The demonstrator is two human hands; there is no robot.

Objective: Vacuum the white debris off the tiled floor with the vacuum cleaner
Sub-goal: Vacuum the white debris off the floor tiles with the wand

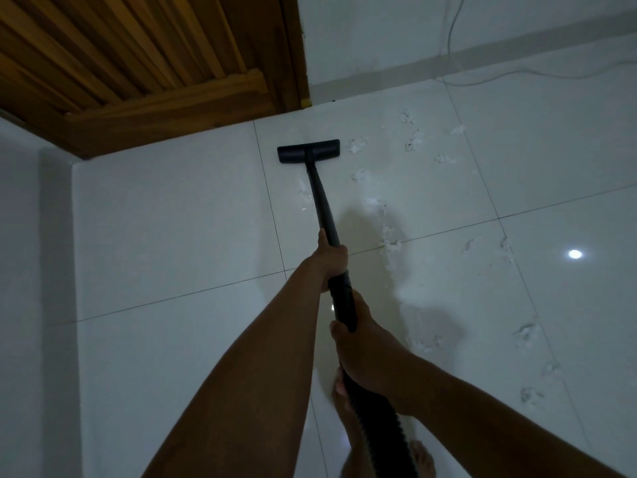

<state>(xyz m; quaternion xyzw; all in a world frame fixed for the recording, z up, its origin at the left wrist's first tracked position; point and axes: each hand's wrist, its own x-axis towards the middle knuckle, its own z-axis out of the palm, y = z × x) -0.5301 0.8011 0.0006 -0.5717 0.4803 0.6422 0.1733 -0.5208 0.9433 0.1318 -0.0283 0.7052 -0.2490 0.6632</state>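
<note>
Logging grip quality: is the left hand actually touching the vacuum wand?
Touching. The head view shows the left hand curled round the vacuum wand, nearer the floor head than the right hand.

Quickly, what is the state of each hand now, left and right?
Left hand: closed around the black vacuum wand.
Right hand: closed around the wand's lower end, just above the hose.

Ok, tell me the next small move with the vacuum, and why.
Probably slide the floor head right: the nearest white debris lies just beside its right end, with more clumps trailing beyond. Both the left hand and right hand grip the wand.
</note>
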